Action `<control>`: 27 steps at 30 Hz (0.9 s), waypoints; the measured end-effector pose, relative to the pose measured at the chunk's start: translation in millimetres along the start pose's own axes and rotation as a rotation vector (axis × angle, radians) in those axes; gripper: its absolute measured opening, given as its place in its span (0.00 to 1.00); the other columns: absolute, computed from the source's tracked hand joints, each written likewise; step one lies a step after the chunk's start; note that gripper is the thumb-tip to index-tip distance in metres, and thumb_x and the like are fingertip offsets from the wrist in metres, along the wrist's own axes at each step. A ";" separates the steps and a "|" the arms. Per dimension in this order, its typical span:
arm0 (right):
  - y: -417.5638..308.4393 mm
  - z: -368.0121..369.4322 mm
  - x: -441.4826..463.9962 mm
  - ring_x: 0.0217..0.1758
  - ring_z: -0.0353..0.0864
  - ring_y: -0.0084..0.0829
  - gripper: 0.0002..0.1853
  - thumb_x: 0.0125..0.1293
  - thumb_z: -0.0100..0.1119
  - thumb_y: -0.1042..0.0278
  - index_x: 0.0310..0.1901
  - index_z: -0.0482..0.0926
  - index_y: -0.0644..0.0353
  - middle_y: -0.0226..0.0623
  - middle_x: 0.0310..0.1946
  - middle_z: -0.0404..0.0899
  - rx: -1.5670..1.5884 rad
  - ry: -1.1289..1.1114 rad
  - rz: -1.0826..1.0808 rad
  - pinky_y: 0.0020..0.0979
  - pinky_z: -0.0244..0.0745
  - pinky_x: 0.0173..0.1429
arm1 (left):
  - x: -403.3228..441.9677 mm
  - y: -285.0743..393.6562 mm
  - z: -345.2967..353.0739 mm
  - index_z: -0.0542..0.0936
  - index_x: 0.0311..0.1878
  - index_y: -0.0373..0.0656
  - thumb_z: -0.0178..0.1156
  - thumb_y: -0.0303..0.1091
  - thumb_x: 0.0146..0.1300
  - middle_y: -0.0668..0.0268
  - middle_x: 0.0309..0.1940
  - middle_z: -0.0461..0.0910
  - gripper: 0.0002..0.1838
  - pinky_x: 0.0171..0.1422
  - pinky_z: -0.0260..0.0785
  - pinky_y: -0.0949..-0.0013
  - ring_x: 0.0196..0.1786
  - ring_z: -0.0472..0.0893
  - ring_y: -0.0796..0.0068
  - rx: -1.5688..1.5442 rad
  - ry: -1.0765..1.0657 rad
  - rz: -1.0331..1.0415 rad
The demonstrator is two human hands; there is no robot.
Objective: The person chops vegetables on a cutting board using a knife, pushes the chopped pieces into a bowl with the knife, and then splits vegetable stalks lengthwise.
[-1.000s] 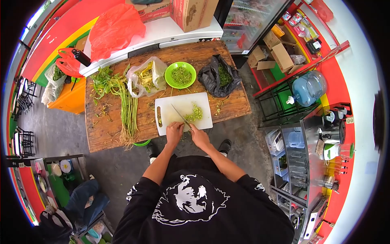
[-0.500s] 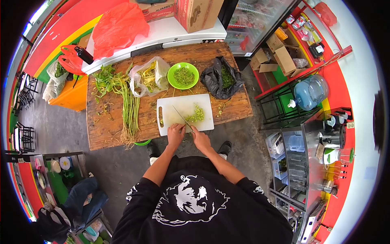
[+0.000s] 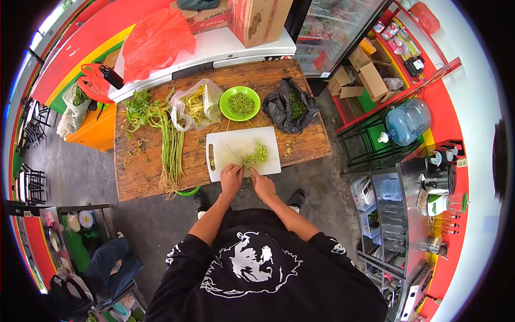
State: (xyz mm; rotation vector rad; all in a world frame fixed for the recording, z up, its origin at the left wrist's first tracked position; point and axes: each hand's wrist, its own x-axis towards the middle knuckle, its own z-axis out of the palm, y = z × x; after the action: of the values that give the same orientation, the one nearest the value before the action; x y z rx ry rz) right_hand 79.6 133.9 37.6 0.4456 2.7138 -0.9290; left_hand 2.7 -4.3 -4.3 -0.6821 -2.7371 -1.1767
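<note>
— Straight to the wooden table (image 3: 142, 180), then: how is the knife (image 3: 236, 154) being held?

— By the right hand (image 3: 262, 185), with its handle gripped in curled fingers! The blade is angled across the white cutting board (image 3: 219, 140), its tip pointed away from the body and to the left.

— And the left hand (image 3: 231, 177)?

— Bent fingers are seen there, kept close together at the board's near edge, just beside the right hand. Whether anything is pinched under them cannot be told from this view.

— Where are the chopped green pieces (image 3: 259, 153) found?

— Heaped loosely on the right half of the board, to the right of the blade. More chopped greens are held in the lime-green bowl (image 3: 222, 105), which is placed beyond the board (a very bright bowl, it must be said).

— What is set on either side of it?

— To its left, the translucent bag (image 3: 214, 96) is seen with yellowish-green leaves inside. To its right, the black plastic bag (image 3: 274, 107) is opened around darker greens.

— And over on the left of the board?

— A bundle of long green stems (image 3: 172, 150) is laid there, its pale roots (image 3: 170, 185) turned toward the near edge and its leafy tops (image 3: 140, 110) spread toward the far left corner.
</note>
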 end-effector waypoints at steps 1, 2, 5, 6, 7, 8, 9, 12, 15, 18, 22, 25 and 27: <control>-1.6 1.8 0.3 0.40 0.83 0.59 0.21 0.75 0.43 0.55 0.67 0.66 0.42 0.56 0.35 0.83 0.009 0.040 -0.018 0.56 0.76 0.45 | -0.9 4.8 -2.8 0.86 0.41 0.45 0.65 0.30 0.59 0.66 0.36 0.81 0.07 0.48 0.66 0.59 0.44 0.80 0.63 -0.002 0.000 0.002; -2.5 1.6 2.8 0.40 0.83 0.59 0.21 0.75 0.43 0.55 0.67 0.66 0.42 0.56 0.35 0.83 0.008 0.043 -0.020 0.56 0.76 0.45 | -2.4 9.8 -6.3 0.86 0.41 0.45 0.65 0.30 0.59 0.66 0.35 0.81 0.08 0.48 0.66 0.59 0.44 0.80 0.63 0.020 -0.001 0.008; -7.6 -1.8 11.5 0.39 0.82 0.59 0.21 0.75 0.43 0.55 0.67 0.66 0.42 0.57 0.34 0.83 0.010 0.029 0.002 0.56 0.76 0.45 | -6.4 12.5 -11.6 0.86 0.43 0.45 0.64 0.30 0.59 0.66 0.36 0.81 0.09 0.49 0.66 0.59 0.45 0.80 0.63 0.041 -0.013 0.008; -6.9 -5.2 11.6 0.39 0.82 0.60 0.21 0.75 0.44 0.55 0.67 0.66 0.43 0.57 0.34 0.83 0.014 -0.002 0.012 0.56 0.76 0.45 | -7.8 10.7 -11.0 0.86 0.43 0.45 0.64 0.30 0.59 0.66 0.36 0.81 0.09 0.49 0.66 0.59 0.46 0.79 0.63 0.033 -0.023 -0.006; -5.8 -8.6 11.2 0.39 0.82 0.60 0.21 0.75 0.44 0.54 0.67 0.66 0.43 0.57 0.34 0.83 0.015 -0.036 0.021 0.56 0.75 0.45 | -8.4 8.8 -9.6 0.86 0.43 0.45 0.64 0.30 0.59 0.66 0.36 0.81 0.09 0.49 0.66 0.59 0.46 0.79 0.63 0.034 -0.021 -0.005; -4.7 -11.6 8.8 0.39 0.82 0.60 0.21 0.75 0.44 0.54 0.67 0.66 0.43 0.57 0.34 0.83 0.012 -0.035 0.015 0.56 0.75 0.45 | -7.6 7.0 -7.6 0.86 0.43 0.44 0.64 0.29 0.59 0.65 0.35 0.82 0.09 0.48 0.67 0.58 0.44 0.80 0.62 0.025 0.014 0.004; -0.8 -10.7 5.5 0.39 0.82 0.60 0.21 0.75 0.44 0.54 0.67 0.66 0.42 0.57 0.34 0.83 0.025 -0.021 0.006 0.56 0.75 0.45 | -5.4 4.9 -5.9 0.86 0.42 0.43 0.64 0.29 0.59 0.64 0.35 0.82 0.08 0.47 0.67 0.58 0.43 0.80 0.62 0.017 0.053 0.011; 4.6 0.0 -3.3 0.39 0.82 0.60 0.21 0.75 0.45 0.54 0.67 0.66 0.43 0.57 0.35 0.83 0.014 -0.012 -0.005 0.57 0.75 0.45 | -5.2 -1.9 -2.5 0.86 0.41 0.45 0.63 0.30 0.60 0.66 0.38 0.82 0.07 0.47 0.66 0.57 0.44 0.80 0.62 -0.004 0.032 -0.016; 3.4 4.9 5.8 0.40 0.82 0.61 0.22 0.75 0.45 0.54 0.67 0.66 0.43 0.58 0.35 0.83 -0.002 0.014 -0.002 0.57 0.75 0.45 | -3.1 -1.5 -1.7 0.86 0.40 0.46 0.63 0.29 0.60 0.67 0.35 0.81 0.06 0.47 0.66 0.58 0.43 0.80 0.63 0.012 0.035 0.003; -0.2 6.5 15.2 0.40 0.82 0.62 0.22 0.75 0.44 0.53 0.68 0.66 0.43 0.60 0.36 0.82 0.021 -0.004 0.012 0.57 0.75 0.46 | -5.4 0.3 -8.4 0.86 0.40 0.46 0.63 0.29 0.61 0.68 0.34 0.80 0.06 0.46 0.66 0.59 0.42 0.79 0.63 0.018 0.009 0.003; 3.5 3.6 12.5 0.41 0.80 0.65 0.22 0.76 0.42 0.53 0.69 0.65 0.44 0.62 0.37 0.82 0.143 -0.011 0.024 0.59 0.74 0.47 | -2.1 -2.1 -12.2 0.87 0.40 0.47 0.63 0.29 0.61 0.69 0.33 0.80 0.07 0.45 0.66 0.60 0.42 0.79 0.64 0.005 -0.001 0.060; 12.8 1.0 -2.6 0.42 0.80 0.65 0.23 0.77 0.39 0.54 0.70 0.64 0.45 0.63 0.37 0.81 0.185 -0.005 -0.025 0.59 0.73 0.48 | -1.8 -2.3 -11.7 0.87 0.40 0.47 0.63 0.29 0.60 0.69 0.33 0.80 0.07 0.45 0.66 0.60 0.41 0.79 0.64 0.010 -0.007 0.067; 14.3 4.8 -5.8 0.42 0.79 0.63 0.23 0.77 0.39 0.55 0.71 0.63 0.44 0.61 0.36 0.81 0.171 0.036 -0.089 0.58 0.72 0.46 | 1.3 -3.1 -11.4 0.87 0.40 0.47 0.62 0.29 0.60 0.69 0.33 0.80 0.07 0.44 0.66 0.60 0.41 0.79 0.64 0.021 0.004 0.073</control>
State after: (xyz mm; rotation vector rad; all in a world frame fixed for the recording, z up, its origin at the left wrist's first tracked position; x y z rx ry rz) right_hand 90.7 140.5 27.9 0.3786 2.7173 -1.1941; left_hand -0.8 -13.7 1.9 -0.7685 -2.6929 -1.1306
